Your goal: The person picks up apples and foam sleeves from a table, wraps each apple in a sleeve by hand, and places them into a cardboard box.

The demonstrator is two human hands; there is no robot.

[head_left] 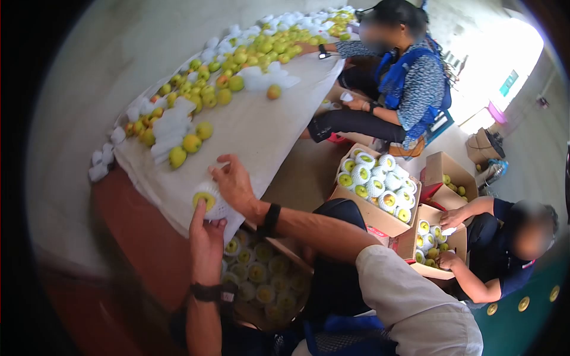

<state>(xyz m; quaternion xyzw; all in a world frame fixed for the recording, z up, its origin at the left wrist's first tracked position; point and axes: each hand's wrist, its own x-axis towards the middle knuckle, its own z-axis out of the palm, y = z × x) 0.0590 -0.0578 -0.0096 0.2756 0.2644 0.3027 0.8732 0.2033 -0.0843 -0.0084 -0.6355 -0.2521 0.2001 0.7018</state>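
A yellow-green apple (pixel 203 198) in a white foam net sits at the near edge of the cloth-covered table. My left hand (pixel 206 240) is closed on it from below, thumb pressed up against the fruit. Just above and to the right, my right hand (pixel 234 183) has its fingers apart and bent, with nothing between them; its lower edge overlaps the foam net (pixel 221 209) in this view. Three bare apples (pixel 191 143) lie further up the cloth, beside a stack of white foam nets (pixel 171 127).
A pile of apples (pixel 261 50) and foam nets runs along the table's far side. Below me stands a box of netted apples (pixel 258 273). Another full carton (pixel 377 216) is at the right. One person (pixel 409 77) sits at the table, another (pixel 499 249) handles apples in a carton.
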